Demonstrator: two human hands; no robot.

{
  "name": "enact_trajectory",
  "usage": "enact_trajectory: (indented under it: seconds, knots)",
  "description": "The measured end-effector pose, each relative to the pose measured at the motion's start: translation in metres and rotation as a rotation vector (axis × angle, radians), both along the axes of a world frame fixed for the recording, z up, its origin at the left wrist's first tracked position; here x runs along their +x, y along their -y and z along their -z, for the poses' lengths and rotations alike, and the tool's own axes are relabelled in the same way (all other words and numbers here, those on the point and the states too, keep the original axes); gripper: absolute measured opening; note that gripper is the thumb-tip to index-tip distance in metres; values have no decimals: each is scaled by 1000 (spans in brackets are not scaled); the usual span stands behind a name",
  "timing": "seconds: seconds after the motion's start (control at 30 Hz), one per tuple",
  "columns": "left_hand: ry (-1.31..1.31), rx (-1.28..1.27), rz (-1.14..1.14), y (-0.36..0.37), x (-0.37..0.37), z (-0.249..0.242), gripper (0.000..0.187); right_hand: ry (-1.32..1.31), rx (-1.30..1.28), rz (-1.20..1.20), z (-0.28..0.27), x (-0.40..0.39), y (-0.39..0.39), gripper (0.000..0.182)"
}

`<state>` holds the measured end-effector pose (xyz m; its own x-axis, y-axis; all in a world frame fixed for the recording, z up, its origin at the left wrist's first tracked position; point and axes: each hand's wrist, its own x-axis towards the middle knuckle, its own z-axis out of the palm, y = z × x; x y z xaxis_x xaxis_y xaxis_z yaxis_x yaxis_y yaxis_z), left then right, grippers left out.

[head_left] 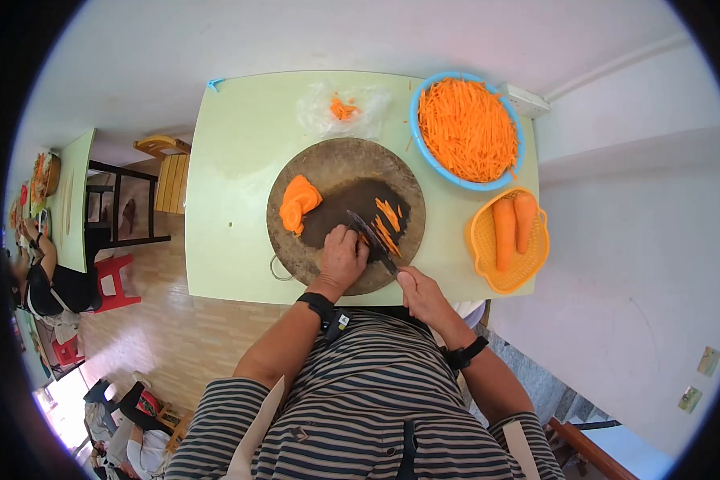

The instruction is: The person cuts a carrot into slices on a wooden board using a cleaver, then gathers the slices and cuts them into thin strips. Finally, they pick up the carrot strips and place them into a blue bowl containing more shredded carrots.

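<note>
My right hand (422, 298) is wrapped round the handle of a kitchen knife (374, 245), whose dark blade points away to the left over a round wooden chopping board (344, 160). Beside the blade, my left hand (345, 254) presses down with curled fingers on carrot slices, mostly hidden beneath them; a little orange shows at the fingertips. Cut carrot strips (387, 220) lie on the board just right of the knife. A pile of thin carrot slices (298, 204) rests at the board's left side.
A blue basin (415, 132) heaped with carrot shreds (467, 128) stands at the back right of the pale green table (232, 176). Nearer is a yellow basket (476, 224) with two whole carrots (505, 232). A plastic bag (368, 102) holds carrot scraps. Other people sit at the left.
</note>
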<state>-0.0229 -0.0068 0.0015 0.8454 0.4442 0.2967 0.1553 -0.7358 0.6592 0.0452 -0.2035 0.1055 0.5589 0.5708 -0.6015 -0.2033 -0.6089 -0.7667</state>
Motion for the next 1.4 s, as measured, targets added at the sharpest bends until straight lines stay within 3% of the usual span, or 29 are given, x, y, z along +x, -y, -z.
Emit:
enact_trajectory:
  seconds: [0.23, 0.37, 1.4]
  knots:
    - [-6, 21, 21, -1, 0, 0, 16, -10, 19, -38, 1, 0, 1, 51]
    - [-18, 35, 30, -1, 0, 0, 16, 12, -7, -29, 1, 0, 1, 45]
    - [-33, 31, 39, -1, 1, -2, 15, -87, -33, -15, -8, 0, 5, 53]
